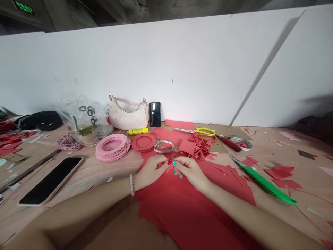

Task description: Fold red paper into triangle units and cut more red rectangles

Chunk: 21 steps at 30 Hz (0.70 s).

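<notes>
My left hand (154, 170) and my right hand (189, 170) meet at the fingertips in the middle of the view. Both are closed in a pinch on a small piece of red paper (170, 168), mostly hidden by the fingers. Beneath them lie large red paper sheets (179, 211). Just beyond the fingers is a roll of tape (163, 146), with a pile of folded red paper pieces (195, 147) to its right. A red scalloped paper ring (143, 142) and a stack of pink scalloped rings (112, 147) sit to the left.
A green utility knife (265, 182) lies right, near paper scraps. Yellow-handled scissors (205, 131), a red-handled tool (230, 143) and another tape roll (241, 142) lie beyond. Left are a phone (52, 180), plastic bag (83, 119), handbag (128, 114) and glue stick (138, 131). A white panel (197, 69) stands behind.
</notes>
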Each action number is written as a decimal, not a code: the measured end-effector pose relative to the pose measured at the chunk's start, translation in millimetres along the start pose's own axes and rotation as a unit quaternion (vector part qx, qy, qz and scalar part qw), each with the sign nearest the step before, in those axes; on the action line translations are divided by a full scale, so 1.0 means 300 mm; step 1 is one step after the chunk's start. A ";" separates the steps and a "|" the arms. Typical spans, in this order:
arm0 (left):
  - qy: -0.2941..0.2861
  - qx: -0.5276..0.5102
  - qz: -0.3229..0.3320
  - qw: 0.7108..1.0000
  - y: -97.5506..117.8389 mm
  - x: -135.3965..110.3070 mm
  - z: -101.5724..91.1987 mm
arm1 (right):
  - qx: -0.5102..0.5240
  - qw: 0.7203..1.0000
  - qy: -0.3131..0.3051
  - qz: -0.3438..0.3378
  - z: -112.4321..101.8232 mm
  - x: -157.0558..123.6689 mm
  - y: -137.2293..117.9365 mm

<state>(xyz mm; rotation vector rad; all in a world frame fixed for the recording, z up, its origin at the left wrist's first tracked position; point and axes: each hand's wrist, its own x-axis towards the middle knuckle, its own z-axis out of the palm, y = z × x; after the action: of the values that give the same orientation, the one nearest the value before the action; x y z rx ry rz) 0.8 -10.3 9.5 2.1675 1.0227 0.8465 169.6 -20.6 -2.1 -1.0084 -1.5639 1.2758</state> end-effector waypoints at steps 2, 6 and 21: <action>-0.006 0.003 -0.001 1.000 -0.003 0.000 0.001 | -0.007 1.000 0.010 0.004 -0.001 0.000 -0.001; -0.040 -0.051 -0.011 0.998 -0.007 0.000 -0.001 | -0.024 0.999 0.021 0.006 -0.005 0.000 -0.009; -0.104 -0.135 -0.054 0.984 -0.017 0.012 -0.012 | -0.057 0.997 -0.044 0.006 -0.026 0.006 0.012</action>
<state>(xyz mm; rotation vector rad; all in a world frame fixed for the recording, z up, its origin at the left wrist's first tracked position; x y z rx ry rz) -2.2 -3.7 9.2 1.9079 0.8587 0.6520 176.9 -16.1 -4.7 -1.0473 -1.7163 1.2664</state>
